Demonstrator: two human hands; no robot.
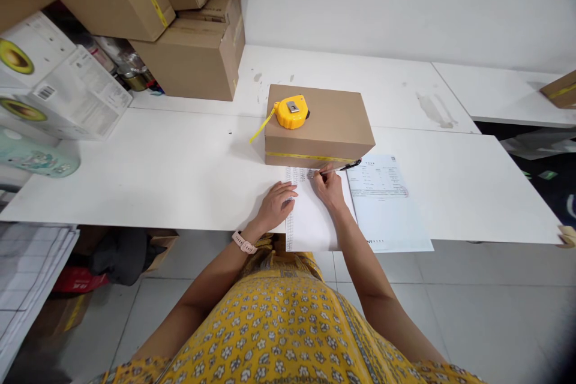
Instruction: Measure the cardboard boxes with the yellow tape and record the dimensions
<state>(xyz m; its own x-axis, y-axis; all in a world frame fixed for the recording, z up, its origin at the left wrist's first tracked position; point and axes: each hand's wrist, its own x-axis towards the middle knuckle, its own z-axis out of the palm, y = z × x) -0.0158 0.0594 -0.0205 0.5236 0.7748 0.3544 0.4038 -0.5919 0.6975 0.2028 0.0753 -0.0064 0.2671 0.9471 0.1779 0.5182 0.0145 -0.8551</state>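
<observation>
One pen (353, 164) in right hand (330, 189), fingers closed around it | Left hand (275, 204): fingers loosely spread, empty, at notebook (311, 219) left edge | Notebook: near side of box (337, 115) | Press notebook flat

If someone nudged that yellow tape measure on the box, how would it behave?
The tape measure lies flat, metal clip facing up, so it would probably slide rather than roll. Its chunky case looks rigid. The thin yellow strip sticking past the left edge of the cardboard box would likely flex.
</observation>
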